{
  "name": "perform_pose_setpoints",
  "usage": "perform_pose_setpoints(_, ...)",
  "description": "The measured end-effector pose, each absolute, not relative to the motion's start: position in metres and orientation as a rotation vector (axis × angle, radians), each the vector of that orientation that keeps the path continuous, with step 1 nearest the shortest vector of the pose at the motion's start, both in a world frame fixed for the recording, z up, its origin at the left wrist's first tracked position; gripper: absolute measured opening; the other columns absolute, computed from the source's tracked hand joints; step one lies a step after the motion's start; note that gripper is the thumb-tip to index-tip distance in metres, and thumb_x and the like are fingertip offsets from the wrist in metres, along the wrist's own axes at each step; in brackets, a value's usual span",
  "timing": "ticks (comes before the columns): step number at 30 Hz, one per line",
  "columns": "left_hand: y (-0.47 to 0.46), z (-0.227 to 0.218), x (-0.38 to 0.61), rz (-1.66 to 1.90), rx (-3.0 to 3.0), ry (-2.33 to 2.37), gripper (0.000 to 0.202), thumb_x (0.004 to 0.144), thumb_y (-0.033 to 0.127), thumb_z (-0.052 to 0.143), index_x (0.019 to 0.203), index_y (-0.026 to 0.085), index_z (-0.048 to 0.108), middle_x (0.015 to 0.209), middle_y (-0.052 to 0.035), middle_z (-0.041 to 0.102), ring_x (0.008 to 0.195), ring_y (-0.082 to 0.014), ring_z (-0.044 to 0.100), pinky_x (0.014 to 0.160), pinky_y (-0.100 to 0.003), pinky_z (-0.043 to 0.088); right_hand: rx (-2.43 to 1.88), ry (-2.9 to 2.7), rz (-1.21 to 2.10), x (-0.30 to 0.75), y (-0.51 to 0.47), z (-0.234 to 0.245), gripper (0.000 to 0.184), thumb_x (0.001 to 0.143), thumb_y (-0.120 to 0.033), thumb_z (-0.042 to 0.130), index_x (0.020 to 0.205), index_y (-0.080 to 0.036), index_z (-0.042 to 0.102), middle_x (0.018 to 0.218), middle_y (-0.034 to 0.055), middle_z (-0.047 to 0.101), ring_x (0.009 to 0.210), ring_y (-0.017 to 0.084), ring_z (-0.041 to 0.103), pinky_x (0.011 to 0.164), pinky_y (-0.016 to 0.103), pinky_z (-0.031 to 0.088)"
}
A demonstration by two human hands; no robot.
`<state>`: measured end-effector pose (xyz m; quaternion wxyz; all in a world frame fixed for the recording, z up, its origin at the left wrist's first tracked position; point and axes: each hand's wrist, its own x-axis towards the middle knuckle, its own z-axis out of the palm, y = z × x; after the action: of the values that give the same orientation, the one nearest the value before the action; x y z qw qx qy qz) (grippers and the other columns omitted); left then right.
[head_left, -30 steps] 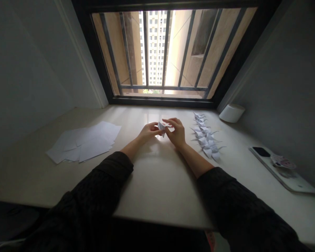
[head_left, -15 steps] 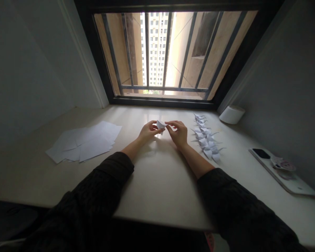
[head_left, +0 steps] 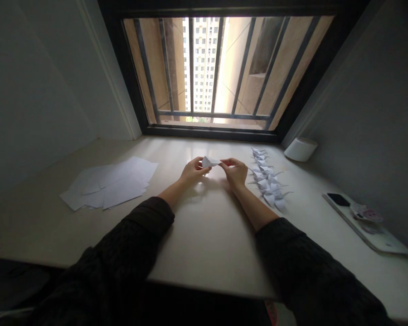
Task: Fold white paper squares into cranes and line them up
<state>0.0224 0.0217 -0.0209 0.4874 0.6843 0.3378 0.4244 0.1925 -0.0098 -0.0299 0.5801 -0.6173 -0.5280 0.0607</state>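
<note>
A small piece of folded white paper (head_left: 210, 162) is held between my two hands, just above the pale sill. My left hand (head_left: 192, 170) pinches its left end with thumb and fingers. At the other end, my right hand (head_left: 235, 171) grips a narrow pointed part between thumb and index finger. Right of my hands stands a row of several folded paper cranes (head_left: 267, 179), close together. Over to the left lies a loose pile of white paper sheets (head_left: 112, 183).
A white roll-shaped object (head_left: 301, 149) rests against the right wall. Nearer me on that side lies a pale phone (head_left: 363, 224) with a dark camera area and a round grip. The barred window (head_left: 211, 131) closes off the back of the sill (head_left: 207, 244).
My right hand has moved slightly right, away from my left. The folded paper now stretches sideways between them, its pointed part drawn out to the right.
</note>
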Motion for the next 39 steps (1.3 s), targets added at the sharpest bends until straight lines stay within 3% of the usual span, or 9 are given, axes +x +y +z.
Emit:
perform_pose_setpoints(3,0.023,-0.022,0.023,1.053,1.635,0.836,0.033,0.071,0.034,0.066,0.096,0.014,0.057,0.082,-0.0076,0.066,0.075,-0.0179,0.065,0.057,-0.023,0.047,-1.397,-1.25,0.201,0.191,-0.009,-0.03,0.023,0.068,-0.044,0.067,0.076,-0.023,0.073,0.071,0.0023,0.071,0.064,0.019,0.063,0.063,0.03,0.045)
perform_pose_setpoints(6,0.024,-0.023,0.023,1.085,1.611,0.878,0.028,0.074,0.034,0.062,0.093,0.014,0.058,0.084,-0.0081,0.067,0.076,-0.0183,0.066,0.056,-0.022,0.046,-1.295,-1.339,0.277,0.187,-0.009,-0.03,0.026,0.073,-0.037,0.063,0.093,-0.023,0.071,0.087,0.0041,0.072,0.071,0.018,0.063,0.064,0.03,0.047)
perform_pose_setpoints(9,0.026,-0.023,0.022,1.108,1.588,0.892,0.029,0.075,0.035,0.061,0.095,0.014,0.058,0.087,-0.008,0.067,0.075,-0.0183,0.066,0.055,-0.022,0.045,-1.194,-1.469,0.312,0.184,-0.01,-0.028,0.04,0.074,-0.027,0.061,0.113,-0.025,0.062,0.107,0.0051,0.068,0.085,0.019,0.062,0.073,0.033,0.049)
perform_pose_setpoints(12,0.028,-0.025,0.021,1.111,1.586,0.899,0.029,0.074,0.035,0.062,0.094,0.015,0.059,0.087,-0.0073,0.067,0.074,-0.0183,0.067,0.055,-0.022,0.045,-1.135,-1.565,0.347,0.181,-0.011,-0.026,0.043,0.077,-0.025,0.057,0.12,-0.028,0.058,0.115,0.0045,0.064,0.099,0.02,0.058,0.081,0.036,0.048)
perform_pose_setpoints(17,0.029,-0.029,0.022,1.13,1.608,0.878,0.024,0.075,0.034,0.061,0.086,0.013,0.061,0.08,-0.0063,0.067,0.073,-0.0184,0.066,0.061,-0.025,0.048,-1.144,-1.521,0.305,0.179,-0.011,-0.028,0.032,0.077,-0.038,0.063,0.107,-0.027,0.067,0.101,0.0048,0.07,0.091,0.02,0.061,0.084,0.036,0.047)
perform_pose_setpoints(22,0.027,-0.028,0.023,1.14,1.634,0.847,0.025,0.075,0.034,0.061,0.086,0.012,0.062,0.077,-0.0053,0.066,0.072,-0.0168,0.065,0.066,-0.027,0.05,-1.158,-1.486,0.259,0.18,-0.01,-0.03,0.03,0.074,-0.04,0.068,0.101,-0.027,0.07,0.09,0.0042,0.071,0.078,0.018,0.063,0.075,0.033,0.049)
perform_pose_setpoints(32,0.024,-0.022,0.021,1.095,1.718,0.932,0.03,0.076,0.04,0.058,0.085,0.012,0.065,0.069,-0.0037,0.064,0.064,-0.0139,0.058,0.056,-0.022,0.043,-1.175,-1.456,0.245,0.179,-0.013,-0.026,0.029,0.071,-0.04,0.07,0.096,-0.026,0.072,0.087,0.0042,0.072,0.073,0.018,0.062,0.071,0.031,0.049)
perform_pose_setpoints(39,0.027,-0.023,0.02,1.068,1.763,0.959,0.032,0.079,0.041,0.052,0.084,0.013,0.066,0.066,-0.002,0.059,0.057,-0.0109,0.051,0.052,-0.021,0.038,-1.154,-1.47,0.268,0.177,-0.011,-0.028,0.028,0.076,-0.04,0.065,0.1,-0.026,0.07,0.088,0.0045,0.072,0.076,0.018,0.063,0.073,0.033,0.05)
